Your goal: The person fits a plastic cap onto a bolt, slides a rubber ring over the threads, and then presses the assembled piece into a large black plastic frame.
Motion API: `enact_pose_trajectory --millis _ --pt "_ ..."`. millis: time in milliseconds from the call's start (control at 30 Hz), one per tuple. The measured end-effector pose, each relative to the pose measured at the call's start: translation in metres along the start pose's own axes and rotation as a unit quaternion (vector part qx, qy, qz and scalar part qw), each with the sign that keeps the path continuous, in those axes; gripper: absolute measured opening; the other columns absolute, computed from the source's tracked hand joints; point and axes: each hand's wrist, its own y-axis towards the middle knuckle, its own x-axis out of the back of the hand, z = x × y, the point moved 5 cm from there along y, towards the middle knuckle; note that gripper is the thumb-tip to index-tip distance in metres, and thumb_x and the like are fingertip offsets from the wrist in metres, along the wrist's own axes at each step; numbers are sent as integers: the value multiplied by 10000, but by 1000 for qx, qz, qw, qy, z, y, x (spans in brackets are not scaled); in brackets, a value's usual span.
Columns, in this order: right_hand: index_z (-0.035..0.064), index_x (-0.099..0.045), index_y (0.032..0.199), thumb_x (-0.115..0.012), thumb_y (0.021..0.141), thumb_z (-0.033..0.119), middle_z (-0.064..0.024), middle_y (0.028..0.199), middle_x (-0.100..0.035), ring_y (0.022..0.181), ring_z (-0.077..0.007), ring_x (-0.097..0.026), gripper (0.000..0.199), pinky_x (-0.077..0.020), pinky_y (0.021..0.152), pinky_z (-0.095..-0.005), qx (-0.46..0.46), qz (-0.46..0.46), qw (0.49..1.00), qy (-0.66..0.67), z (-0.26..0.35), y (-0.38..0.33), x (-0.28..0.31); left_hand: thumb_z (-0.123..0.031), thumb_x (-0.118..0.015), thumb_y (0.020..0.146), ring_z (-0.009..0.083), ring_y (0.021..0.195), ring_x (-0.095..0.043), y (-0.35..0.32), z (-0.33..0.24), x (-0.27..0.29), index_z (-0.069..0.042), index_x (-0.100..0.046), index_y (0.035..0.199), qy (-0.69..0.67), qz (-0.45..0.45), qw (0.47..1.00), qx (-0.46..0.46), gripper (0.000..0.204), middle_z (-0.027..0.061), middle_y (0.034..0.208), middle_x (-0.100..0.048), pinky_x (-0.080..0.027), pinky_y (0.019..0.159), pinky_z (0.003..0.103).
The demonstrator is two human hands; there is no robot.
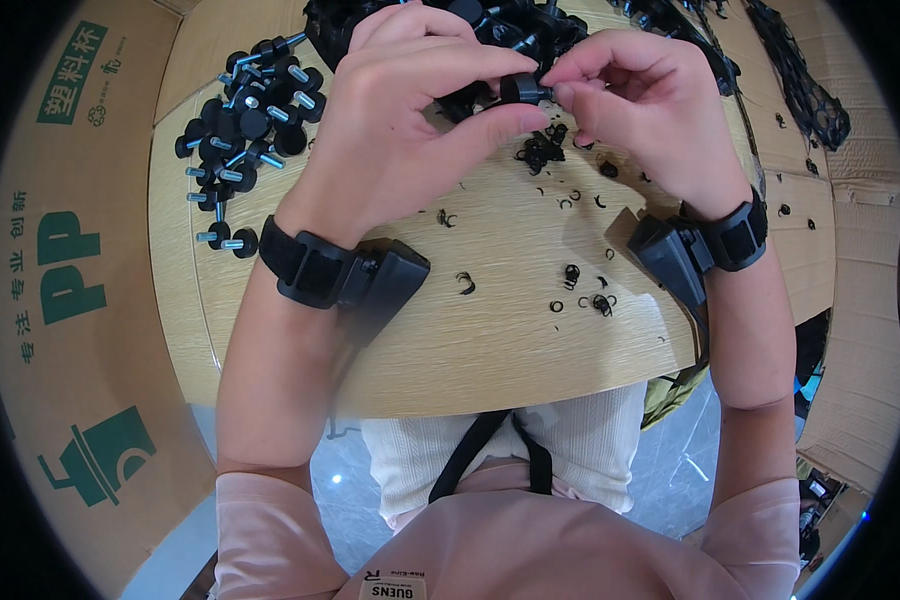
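Over the far part of the table, my left hand (400,115) grips a black rubber-headed bolt (518,89) between thumb and fingers. My right hand (660,110) is closed at the bolt's right end, thumb and forefinger pinching there; whether a thin strip of rubber is also caught between them cannot be made out. Left of my left hand lies a pile of similar bolts (254,124) with black round heads and silvery threaded studs. Behind my hands sits a heap of black parts (545,35), partly hidden by them. Below my fingers is a small clump of black rubber trimmings (542,150).
Thin black rings and curled scraps (601,304) are scattered over the wooden table (450,350). A printed cardboard box (90,260) stands along the left, with more cardboard (865,300) on the right. A black net bag (800,80) lies at the far right. Both wrists wear strapped black devices (395,280).
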Motion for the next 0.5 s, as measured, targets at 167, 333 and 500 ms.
enact_pose_trajectory --millis 167,333,500 --pt "-24 -661 973 -539 848 -21 -21 836 -640 637 -55 -571 175 -494 566 -215 -89 -19 991 95 -5 1 -2 -91 -814 706 225 984 -586 4 -3 -2 -71 -738 1044 10 28 999 -24 347 66 1012 -703 -454 891 333" --pt "-10 -649 987 -523 826 -30 -8 819 -618 668 -53 -567 205 -494 614 -213 -71 6 989 128 -7 3 4 -51 -813 692 225 988 -578 5 -4 -2 -65 -736 1047 -23 -14 999 -45 364 54 1028 -711 -459 893 335" --pt "3 -637 1029 -579 850 -18 9 852 -619 737 -51 -585 190 -481 663 -196 5 -1 996 92 2 1 -5 -76 -824 692 209 938 -574 3 -1 0 -67 -736 1047 -13 -13 1000 -7 365 55 954 -684 -455 863 320"
